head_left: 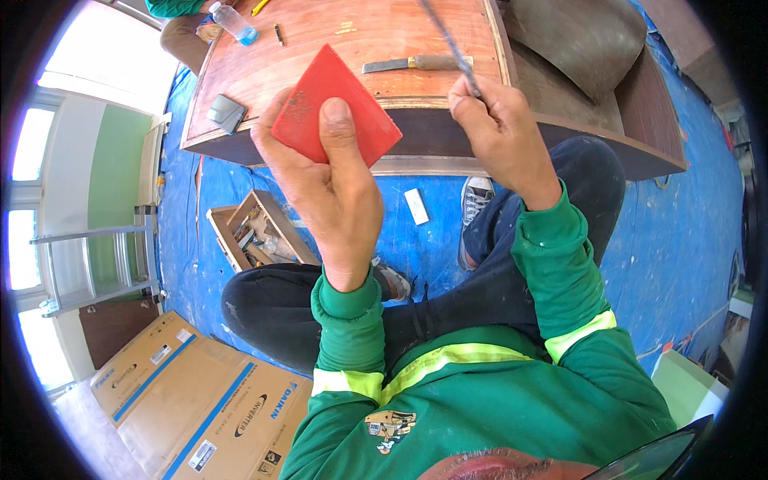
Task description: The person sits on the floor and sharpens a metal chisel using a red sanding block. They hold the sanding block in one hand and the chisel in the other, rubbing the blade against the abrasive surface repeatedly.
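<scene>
My left hand [332, 184] is closed on a flat red square piece [332, 108], its thumb pressed on the face and the fingers behind. The piece is held up corner-wise and has dark smudges near its left corner. To the right, my right hand [508, 132] grips a thin dark rod [446, 36] that slants up to the left and runs out of the picture; its kind is not clear. The two things are apart. Beyond my hands, a chisel [416, 63] with a worn handle lies on the wooden panel [312, 48].
A grey case [226, 114], a pen [278, 34] and a water bottle [234, 24] rest on the panel, near another person's knee [186, 44]. On the blue sheet [448, 208] are a wooden tool box [260, 228] and a white block [416, 206]. Cardboard [200, 392] and a ladder [96, 268] are left.
</scene>
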`<state>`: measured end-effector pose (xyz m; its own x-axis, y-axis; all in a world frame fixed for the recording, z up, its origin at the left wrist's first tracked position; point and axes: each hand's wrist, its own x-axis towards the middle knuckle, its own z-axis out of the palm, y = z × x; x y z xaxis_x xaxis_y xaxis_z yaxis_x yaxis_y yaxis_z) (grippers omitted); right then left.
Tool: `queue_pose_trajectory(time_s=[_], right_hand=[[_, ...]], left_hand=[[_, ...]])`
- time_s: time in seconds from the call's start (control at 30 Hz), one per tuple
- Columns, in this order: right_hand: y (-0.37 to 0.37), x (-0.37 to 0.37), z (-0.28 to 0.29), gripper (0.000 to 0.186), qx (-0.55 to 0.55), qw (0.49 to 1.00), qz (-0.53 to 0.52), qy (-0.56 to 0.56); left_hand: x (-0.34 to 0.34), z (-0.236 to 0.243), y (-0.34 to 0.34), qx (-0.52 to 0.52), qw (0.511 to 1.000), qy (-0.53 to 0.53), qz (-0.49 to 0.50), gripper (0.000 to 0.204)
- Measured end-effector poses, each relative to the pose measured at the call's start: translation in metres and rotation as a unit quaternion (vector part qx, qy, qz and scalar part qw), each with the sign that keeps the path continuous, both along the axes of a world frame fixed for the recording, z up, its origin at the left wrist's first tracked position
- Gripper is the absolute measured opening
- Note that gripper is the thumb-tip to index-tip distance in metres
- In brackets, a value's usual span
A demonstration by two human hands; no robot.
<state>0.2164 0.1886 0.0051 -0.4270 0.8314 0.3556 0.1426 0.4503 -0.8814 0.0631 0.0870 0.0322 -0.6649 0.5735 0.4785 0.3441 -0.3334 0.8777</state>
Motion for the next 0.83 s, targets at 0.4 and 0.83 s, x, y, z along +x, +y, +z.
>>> queue_pose_trajectory(time_s=[0.4, 0.83], right_hand=[[-0.026, -0.014, 0.015, 0.011, -0.145, 0.976, 0.126, 0.102], [-0.011, -0.023, -0.017, 0.014, 0.198, 0.975, -0.039, -0.090]], left_hand=[[-0.002, -0.001, -0.002, 0.003, 1.000, -0.021, -0.007, 0.042], [0.006, -0.007, 0.005, -0.030, 0.999, 0.025, 0.015, 0.045]])
